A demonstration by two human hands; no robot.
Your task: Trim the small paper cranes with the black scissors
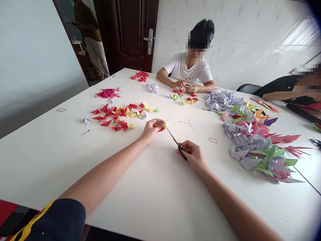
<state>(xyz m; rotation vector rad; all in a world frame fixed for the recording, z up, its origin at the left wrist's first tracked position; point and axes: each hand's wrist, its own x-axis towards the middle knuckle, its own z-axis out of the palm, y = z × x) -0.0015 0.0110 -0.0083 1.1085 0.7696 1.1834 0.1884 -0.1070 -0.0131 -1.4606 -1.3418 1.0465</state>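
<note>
Left hand (152, 130) pinches a yellow crane (166, 124) at frame center. Right hand (192, 154), apart from it, clamps scissors (178, 144), tips just below the crane. On the table (50, 160), red cranes (107, 115) lie left, gray cranes (253, 140) right.

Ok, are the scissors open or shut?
Shut: the scissors in the right hand show one thin line of blade, pointing toward the yellow crane in the left hand.
</note>
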